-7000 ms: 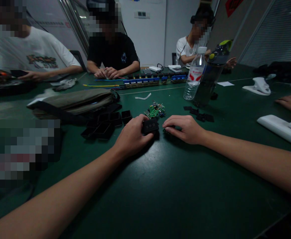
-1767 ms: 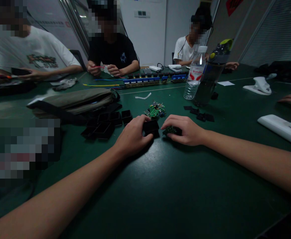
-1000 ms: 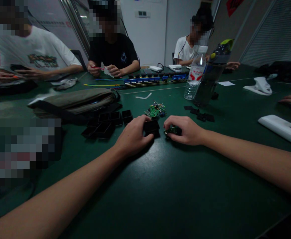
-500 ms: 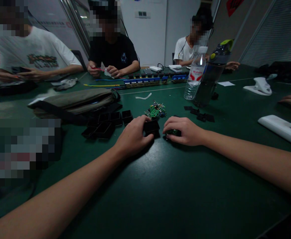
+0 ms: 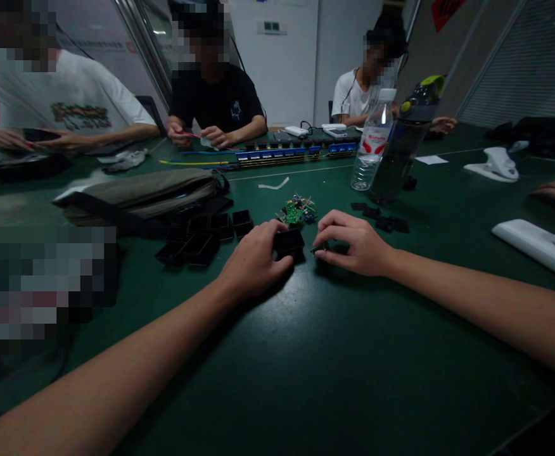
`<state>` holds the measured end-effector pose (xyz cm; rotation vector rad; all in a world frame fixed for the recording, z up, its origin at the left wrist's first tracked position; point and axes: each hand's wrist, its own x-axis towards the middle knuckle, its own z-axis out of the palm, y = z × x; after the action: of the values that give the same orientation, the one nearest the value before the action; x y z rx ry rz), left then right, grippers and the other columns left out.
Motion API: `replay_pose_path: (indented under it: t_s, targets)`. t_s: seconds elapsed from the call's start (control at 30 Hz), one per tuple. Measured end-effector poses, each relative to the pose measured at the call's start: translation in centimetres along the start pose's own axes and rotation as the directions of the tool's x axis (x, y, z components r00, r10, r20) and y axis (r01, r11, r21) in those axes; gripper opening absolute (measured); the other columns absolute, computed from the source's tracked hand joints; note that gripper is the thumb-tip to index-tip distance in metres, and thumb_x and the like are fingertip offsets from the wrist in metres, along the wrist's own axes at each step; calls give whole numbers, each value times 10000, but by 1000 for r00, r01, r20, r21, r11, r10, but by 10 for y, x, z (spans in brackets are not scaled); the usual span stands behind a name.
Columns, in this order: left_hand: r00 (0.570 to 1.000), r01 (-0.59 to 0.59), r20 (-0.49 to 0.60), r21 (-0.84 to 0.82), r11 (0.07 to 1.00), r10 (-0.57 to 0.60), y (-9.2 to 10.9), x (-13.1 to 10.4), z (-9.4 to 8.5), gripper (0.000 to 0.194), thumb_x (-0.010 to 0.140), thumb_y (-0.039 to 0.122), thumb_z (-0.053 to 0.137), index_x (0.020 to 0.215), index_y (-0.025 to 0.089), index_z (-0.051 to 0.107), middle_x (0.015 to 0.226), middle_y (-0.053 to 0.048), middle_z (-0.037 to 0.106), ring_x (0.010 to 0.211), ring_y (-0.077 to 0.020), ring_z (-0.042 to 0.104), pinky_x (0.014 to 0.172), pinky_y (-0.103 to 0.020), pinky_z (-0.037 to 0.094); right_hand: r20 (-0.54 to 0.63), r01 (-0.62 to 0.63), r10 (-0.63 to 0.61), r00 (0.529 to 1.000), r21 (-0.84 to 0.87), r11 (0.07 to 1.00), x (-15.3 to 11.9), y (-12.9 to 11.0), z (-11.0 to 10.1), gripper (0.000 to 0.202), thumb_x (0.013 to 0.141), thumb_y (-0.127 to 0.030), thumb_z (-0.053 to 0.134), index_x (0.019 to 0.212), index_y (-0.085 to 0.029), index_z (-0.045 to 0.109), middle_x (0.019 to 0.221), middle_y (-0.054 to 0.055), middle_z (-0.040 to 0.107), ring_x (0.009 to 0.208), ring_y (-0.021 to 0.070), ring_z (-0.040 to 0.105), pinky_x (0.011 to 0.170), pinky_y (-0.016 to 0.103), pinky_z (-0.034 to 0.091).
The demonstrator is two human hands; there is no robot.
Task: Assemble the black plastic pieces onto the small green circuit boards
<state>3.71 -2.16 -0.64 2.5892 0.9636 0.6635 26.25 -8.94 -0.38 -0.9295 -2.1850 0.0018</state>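
My left hand [image 5: 257, 258] is closed around the side of a small black plastic box [image 5: 289, 242] that rests on the green table [image 5: 277, 354]. Just right of it, my right hand [image 5: 346, 244] pinches a small circuit board [image 5: 319, 249] between thumb and fingertips; the fingers cover most of the board. Behind the two hands lies a loose heap of green circuit boards [image 5: 296, 210] with wires and parts sticking out. Several more open black boxes [image 5: 200, 246] sit to the left of my left hand. Flat black pieces [image 5: 386, 219] lie scattered beyond my right hand.
A water bottle [image 5: 363, 163] and a dark flask [image 5: 396, 155] stand behind my right hand. At the left lies a grey-green bag [image 5: 149, 193]. White devices [image 5: 543, 244] are at the right. Across the table, several people sit near a row of blue parts [image 5: 277, 156].
My right hand has lifted slightly and turned, its fingers now pinching the circuit board by its edge. My left hand and the black box have stayed in place.
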Motion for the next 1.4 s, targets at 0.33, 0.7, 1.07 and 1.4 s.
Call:
replay_pose_path:
  t_s: [0.33, 0.7, 1.07, 1.4]
  targets:
    - [1000, 2, 3, 5, 1000, -2, 1, 0, -1, 380, 738, 242, 624, 1097, 169, 524, 1063, -109, 637, 1000, -266, 606, 880, -434, 496, -21, 56, -56, 998, 5, 998, 0, 0, 1, 83, 918, -216, 592, 942, -176, 661, 974, 68, 625, 912, 159, 613, 785, 328, 532]
    - [999, -31, -34, -22, 999, 30, 0, 0, -1, 362, 713, 215, 620, 1061, 183, 525, 1042, -86, 632, 971, -245, 604, 864, -416, 497, -68, 20, -16, 998, 54, 998, 0, -3, 0, 98, 891, -147, 559, 961, -166, 626, 1001, 83, 656, 955, 179, 627, 835, 359, 533]
    - [999, -27, -37, -20, 999, 26, 1, 0, -2, 360, 710, 217, 625, 1054, 182, 524, 1035, -82, 627, 963, -239, 597, 862, -410, 494, -103, 14, -9, 995, 47, 999, 1, -6, -1, 70, 862, -144, 541, 906, -169, 590, 957, 75, 656, 922, 172, 628, 823, 344, 518]
    - [999, -3, -37, -28, 1000, 2, 2, -1, -2, 349, 713, 208, 629, 1047, 193, 528, 1035, -79, 633, 962, -240, 599, 860, -417, 493, -70, -1, 4, 998, 44, 999, 2, -6, 0, 38, 848, -154, 551, 848, -176, 582, 907, 63, 622, 821, 156, 588, 735, 320, 513]
